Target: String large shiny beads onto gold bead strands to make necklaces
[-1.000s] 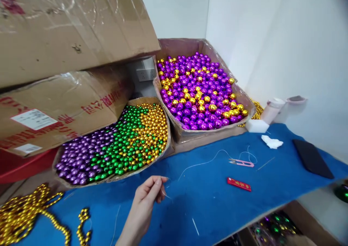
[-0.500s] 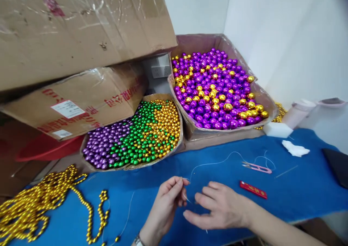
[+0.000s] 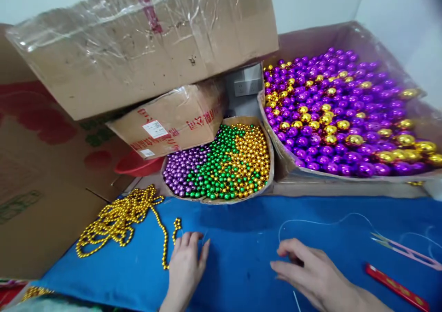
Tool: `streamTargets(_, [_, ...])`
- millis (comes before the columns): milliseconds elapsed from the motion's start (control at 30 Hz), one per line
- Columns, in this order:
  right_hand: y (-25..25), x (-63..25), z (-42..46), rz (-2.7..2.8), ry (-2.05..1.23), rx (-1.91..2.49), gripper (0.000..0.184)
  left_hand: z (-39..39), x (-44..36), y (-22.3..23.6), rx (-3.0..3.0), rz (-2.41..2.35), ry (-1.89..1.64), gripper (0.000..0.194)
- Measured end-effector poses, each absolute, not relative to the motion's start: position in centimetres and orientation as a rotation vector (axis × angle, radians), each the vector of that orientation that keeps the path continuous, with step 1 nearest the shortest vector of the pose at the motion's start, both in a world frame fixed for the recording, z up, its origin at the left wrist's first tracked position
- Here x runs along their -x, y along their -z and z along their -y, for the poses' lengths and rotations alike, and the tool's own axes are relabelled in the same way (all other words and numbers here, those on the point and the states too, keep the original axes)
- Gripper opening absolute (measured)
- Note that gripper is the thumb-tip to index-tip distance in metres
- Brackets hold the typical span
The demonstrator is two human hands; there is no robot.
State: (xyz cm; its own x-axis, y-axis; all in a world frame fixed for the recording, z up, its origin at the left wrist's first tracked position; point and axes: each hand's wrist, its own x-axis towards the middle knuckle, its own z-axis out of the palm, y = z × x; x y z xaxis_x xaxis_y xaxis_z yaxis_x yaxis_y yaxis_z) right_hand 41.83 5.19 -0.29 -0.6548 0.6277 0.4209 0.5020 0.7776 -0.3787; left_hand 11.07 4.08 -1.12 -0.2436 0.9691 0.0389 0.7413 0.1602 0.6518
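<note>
My left hand (image 3: 187,265) is open over the blue cloth, thumb apart from the fingers. It is next to the loose end of a gold bead string (image 3: 165,238) and hides part of it. A bit of thin clear thread shows by its fingertips. My right hand (image 3: 311,273) is curled with thumb and index finger close together. A clear thread (image 3: 324,222) runs into its fingertips from the right, and a short length appears below the hand. The pinch point itself is partly hidden.
A heap of gold bead strands (image 3: 119,220) lies at left. Behind stand a carton of purple, green and gold beads (image 3: 221,164) and a larger carton of purple and gold balls (image 3: 331,114). Pink thread snips (image 3: 407,252) and a red bar (image 3: 397,286) lie at right.
My hands, close together before, have moved apart. The left has let go of the thread and gone left towards the gold bead string. The view has turned left.
</note>
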Motion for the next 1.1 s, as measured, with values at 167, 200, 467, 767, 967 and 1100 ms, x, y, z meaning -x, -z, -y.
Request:
streamTargets(167, [-0.3, -40.7, -5.4, 2.4, -0.459, 0.82, 0.023, -2.9, -8.6, 3.1, -1.757, -2.204, -0.67, 0.012])
streamTargets(200, [-0.5, -40.5, -5.4, 2.386, -0.524, 0.817, 0.024, -2.9, -8.5, 3.3, -1.772, -2.203, -0.668, 0.012])
streamTargets(467, [-1.9, -36.7, -6.0, 1.644, -1.359, 1.125, 0.018, -4.3, -13.4, -0.7, -1.87, -1.763, -0.881, 0.02])
streamTargets(767, [-1.5, -36.3, -7.5, 1.387, -1.332, 1.073, 0.028, -6.1, -21.0, -0.6, -1.629, -1.347, -1.17, 0.021])
streamTargets(967, [-1.2, -35.8, -8.0, 1.532, -1.254, 1.091, 0.018, -5.9, -20.5, 0.3, -1.695, -1.335, -1.152, 0.022])
streamTargets(1100, [-2.5, -35.8, -7.8, 1.689, -1.096, 1.059, 0.018, -5.7, -20.4, -1.1, -1.708, -1.314, -1.125, 0.021])
